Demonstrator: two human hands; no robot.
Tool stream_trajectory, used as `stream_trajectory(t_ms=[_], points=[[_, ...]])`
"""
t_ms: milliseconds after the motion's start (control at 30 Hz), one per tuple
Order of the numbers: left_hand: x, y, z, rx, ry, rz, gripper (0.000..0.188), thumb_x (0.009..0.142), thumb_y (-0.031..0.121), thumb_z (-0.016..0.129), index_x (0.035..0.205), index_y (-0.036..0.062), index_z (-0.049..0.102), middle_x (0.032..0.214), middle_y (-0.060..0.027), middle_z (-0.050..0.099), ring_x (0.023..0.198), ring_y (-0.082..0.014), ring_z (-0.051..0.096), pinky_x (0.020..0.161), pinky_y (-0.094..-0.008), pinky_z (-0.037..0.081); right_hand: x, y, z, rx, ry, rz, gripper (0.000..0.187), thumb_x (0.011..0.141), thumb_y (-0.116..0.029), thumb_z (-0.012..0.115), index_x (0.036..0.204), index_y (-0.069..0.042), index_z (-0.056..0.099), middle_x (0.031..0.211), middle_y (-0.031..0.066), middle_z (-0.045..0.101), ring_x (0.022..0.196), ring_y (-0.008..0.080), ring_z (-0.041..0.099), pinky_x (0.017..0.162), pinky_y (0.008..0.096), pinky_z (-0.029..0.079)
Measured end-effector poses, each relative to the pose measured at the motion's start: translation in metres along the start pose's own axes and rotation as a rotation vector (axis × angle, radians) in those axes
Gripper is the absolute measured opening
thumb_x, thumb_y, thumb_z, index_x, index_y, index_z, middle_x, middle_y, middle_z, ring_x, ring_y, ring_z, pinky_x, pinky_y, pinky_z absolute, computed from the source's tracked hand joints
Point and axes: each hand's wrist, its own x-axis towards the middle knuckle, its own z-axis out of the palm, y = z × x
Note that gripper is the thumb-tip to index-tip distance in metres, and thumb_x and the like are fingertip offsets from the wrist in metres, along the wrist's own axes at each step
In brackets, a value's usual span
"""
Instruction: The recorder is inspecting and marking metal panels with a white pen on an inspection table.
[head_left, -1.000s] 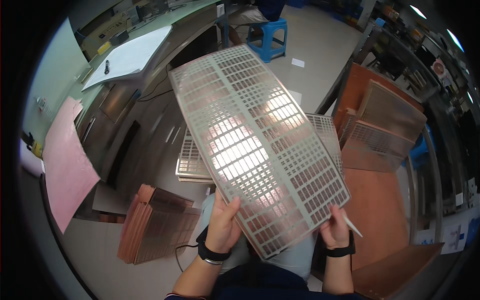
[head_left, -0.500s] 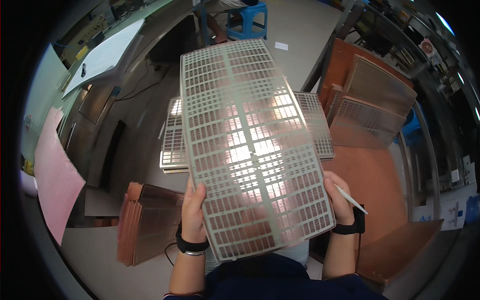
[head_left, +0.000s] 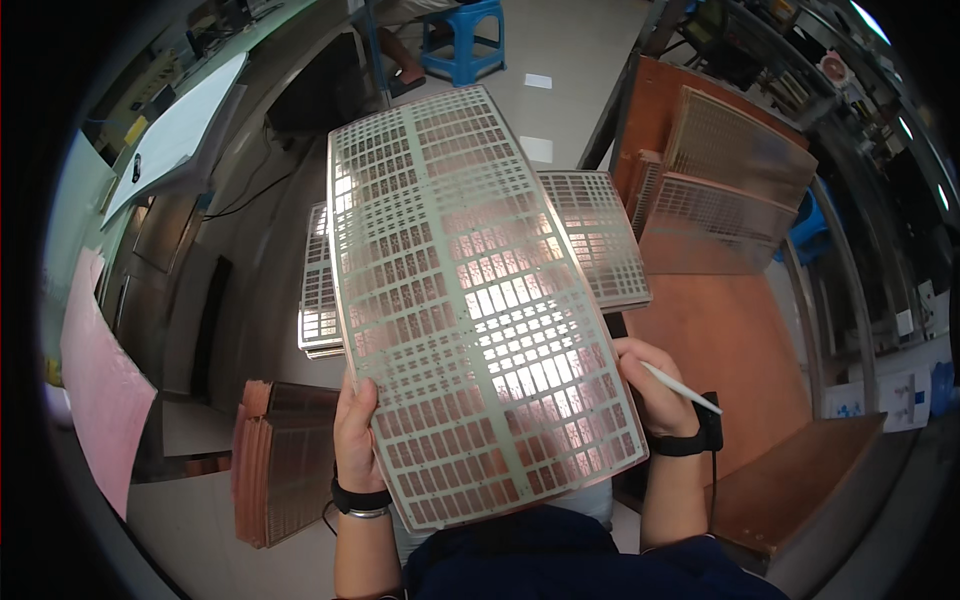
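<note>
A large rectangular printed circuit board panel, patterned with shiny copper-coloured blocks between pale green strips, is held up in front of me, its far end leaning left. My left hand grips its left edge near the lower corner, thumb on the face. On the opposite edge, my right hand is closed around the panel's side. A slim white pen-like tool also sits in that hand, pointing outward to the right. Behind the raised panel lies a stack of similar panels, its middle hidden.
Upright panels stand in a bundle at lower left. More panels lean on a brown board at right. A pink sheet hangs at far left near a white paper. Beyond are a blue stool and another person's foot.
The held panel has shifted a little left in view and tilted, so the bright reflections sit more on its right half. Both hands keep their hold; the background has shifted slightly too.
</note>
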Motion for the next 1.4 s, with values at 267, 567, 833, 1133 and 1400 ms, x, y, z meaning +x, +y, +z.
stream_trajectory(t_ms=[267,567,833,1133,1400], points=[[0.006,-0.002,-0.008,0.158,-0.229,-0.068,0.052,0.094,0.019,0.048,0.137,-0.0008,0.028,0.128,-0.0129,0.048,0.11,-0.0202,0.053,0.091,-0.0325,0.046,0.029,0.012,0.006,0.467,-0.006,-0.059,0.053,0.094,-0.022,0.048,0.136,0.003,0.029,0.122,0.0132,0.053,0.106,0.0149,0.055,0.089,0.0282,0.047],[0.007,-0.018,-0.014,-0.516,-0.375,-0.148,0.063,0.095,0.049,0.03,0.139,0.0043,0.029,0.141,-0.0105,0.037,0.126,-0.0263,0.039,0.103,-0.0452,0.034,0.034,0.02,0.017,0.681,0.25,-0.235,0.043,0.096,-0.015,0.044,0.135,-0.002,0.032,0.128,0.0123,0.049,0.113,0.0202,0.052,0.092,0.0346,0.046],[0.004,-0.039,-0.003,-0.138,0.011,-0.05,0.045,0.095,0.022,0.047,0.134,0.0057,0.034,0.131,-0.0091,0.045,0.118,-0.021,0.046,0.1,-0.0381,0.038,0.027,0.029,0.031,0.565,0.23,-0.175,0.04,0.092,-0.009,0.05,0.13,-0.003,0.038,0.117,0.0072,0.053,0.104,0.019,0.055,0.089,0.037,0.048],[0.012,0.012,-0.078,0.135,0.172,-0.014,0.027,0.093,0.013,0.049,0.114,-0.0031,0.052,0.107,-0.0115,0.062,0.095,-0.0176,0.06,0.086,-0.0305,0.049,-0.005,0.051,-0.115,0.846,0.702,-0.391,0.027,0.094,-0.022,0.049,0.113,-0.003,0.051,0.116,0.0086,0.057,0.11,0.0178,0.054,0.094,0.0333,0.046],[-0.002,0.029,-0.097,0.365,0.428,0.12,0.035,0.094,0.015,0.047,0.125,-0.0011,0.046,0.114,-0.0117,0.057,0.099,-0.018,0.057,0.085,-0.0305,0.048,-0.026,0.108,-0.135,0.722,0.812,-0.163,0.026,0.091,-0.021,0.056,0.108,-0.001,0.054,0.104,0.0058,0.06,0.096,0.0139,0.057,0.083,0.0253,0.049]])
